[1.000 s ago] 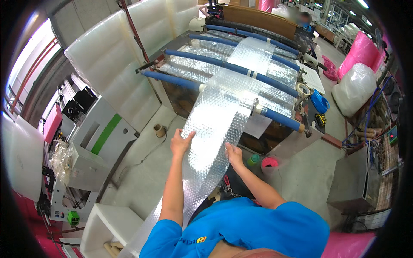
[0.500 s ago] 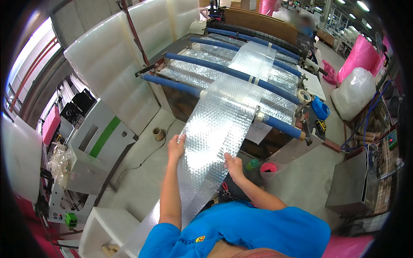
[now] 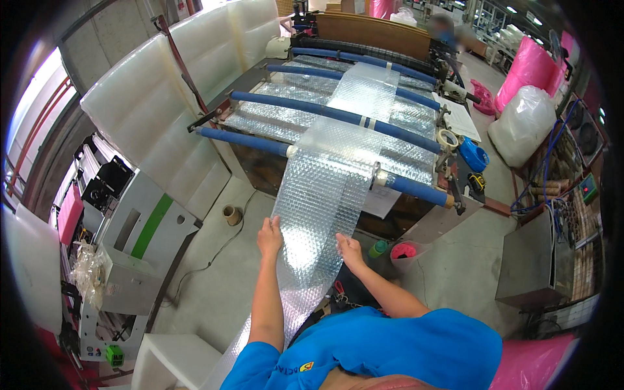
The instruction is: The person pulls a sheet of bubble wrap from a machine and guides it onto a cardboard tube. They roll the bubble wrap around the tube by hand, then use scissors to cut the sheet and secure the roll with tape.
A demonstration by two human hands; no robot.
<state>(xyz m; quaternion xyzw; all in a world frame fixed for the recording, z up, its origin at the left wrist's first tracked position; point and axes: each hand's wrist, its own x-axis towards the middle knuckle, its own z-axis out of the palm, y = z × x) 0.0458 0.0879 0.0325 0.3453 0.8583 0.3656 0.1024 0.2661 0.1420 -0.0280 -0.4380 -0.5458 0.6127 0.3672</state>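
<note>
A long strip of clear bubble wrap (image 3: 318, 218) comes off a machine with blue rollers (image 3: 257, 143) and slopes down toward my body. My left hand (image 3: 270, 238) is closed on the strip's left edge, thumb on top. Across from it, my right hand (image 3: 351, 253) pinches the right edge. Between the two hands the wrap is spread wide and shines in the light. Below them it narrows and trails down past my left forearm. The fingertips under the wrap are partly hidden.
Tall wrapped rolls (image 3: 149, 97) stand behind at the left, near a grey-white machine with a green stripe (image 3: 151, 224). A cardboard core (image 3: 231, 215) and a cable lie on the floor. A pink-lined bin (image 3: 404, 252) and green bottle (image 3: 377, 248) stand right of my hand. Blue tape (image 3: 473, 155) rests on the machine's side.
The view has shifted, so the machine appears farther left. My hands keep their grip on both edges, and the strip between them looks narrower and hangs differently.
</note>
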